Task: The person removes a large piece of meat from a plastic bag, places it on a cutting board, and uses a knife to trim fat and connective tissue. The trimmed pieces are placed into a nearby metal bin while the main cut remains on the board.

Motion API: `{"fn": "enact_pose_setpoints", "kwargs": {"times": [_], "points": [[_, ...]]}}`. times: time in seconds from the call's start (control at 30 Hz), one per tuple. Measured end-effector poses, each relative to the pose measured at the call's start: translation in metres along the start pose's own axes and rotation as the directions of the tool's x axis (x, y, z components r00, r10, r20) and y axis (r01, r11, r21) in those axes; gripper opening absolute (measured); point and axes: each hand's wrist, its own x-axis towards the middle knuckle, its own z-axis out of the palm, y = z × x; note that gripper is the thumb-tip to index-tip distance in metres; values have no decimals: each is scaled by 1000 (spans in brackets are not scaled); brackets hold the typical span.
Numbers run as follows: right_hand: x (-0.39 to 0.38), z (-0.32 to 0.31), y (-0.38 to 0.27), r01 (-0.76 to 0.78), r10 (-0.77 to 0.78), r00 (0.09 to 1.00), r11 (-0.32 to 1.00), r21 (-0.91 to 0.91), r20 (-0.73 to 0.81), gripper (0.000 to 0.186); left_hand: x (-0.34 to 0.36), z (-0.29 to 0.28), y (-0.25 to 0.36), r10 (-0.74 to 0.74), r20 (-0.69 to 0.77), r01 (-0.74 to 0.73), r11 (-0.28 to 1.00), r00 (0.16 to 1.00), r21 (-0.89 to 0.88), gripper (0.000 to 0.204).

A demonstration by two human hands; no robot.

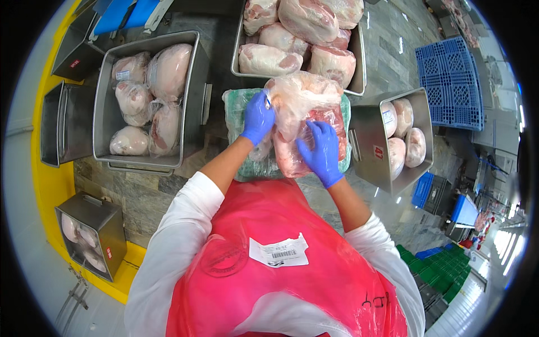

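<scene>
Bagged meat handled with both hands, centre of frame.
Meat [289,159] lay on a green plastic-covered base [238,164], partly under clear film [306,92] bunched toward the top. Left hand [259,119], just left of centre, looked pinched on the film's edge; exact fingertip hold hard to tell. Right hand [323,149] lay on the meat's right side, fingers spread, not closed round anything. Step in hand, by judgement: working the film about the meat. Next move probably called for a firm left pinch on the slippery film and a flat right palm to steady the meat. Bins of meat stood upper left [193,129], top centre [360,63] and right of centre [368,135].
</scene>
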Motion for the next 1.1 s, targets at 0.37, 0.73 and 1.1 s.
{"fn": "enact_pose_setpoints", "kwargs": {"times": [0.37, 0.73, 1.1], "points": [[-18, -23, 108, -203, 215, 975, 966, -161, 62, 100, -43, 3, -35, -103, 403, 366, 657, 909, -658, 30], [-38, 8, 3, 149, -108, 977, 963, -226, 186, 111, 113, -136, 105, -58, 568, 435, 708, 821, -557, 28], [35, 61, -13, -126, 126, 987, 992, -7, 97, 62, 106, -58, 185, -7, 625, 198, 951, 780, -236, 39]]}}
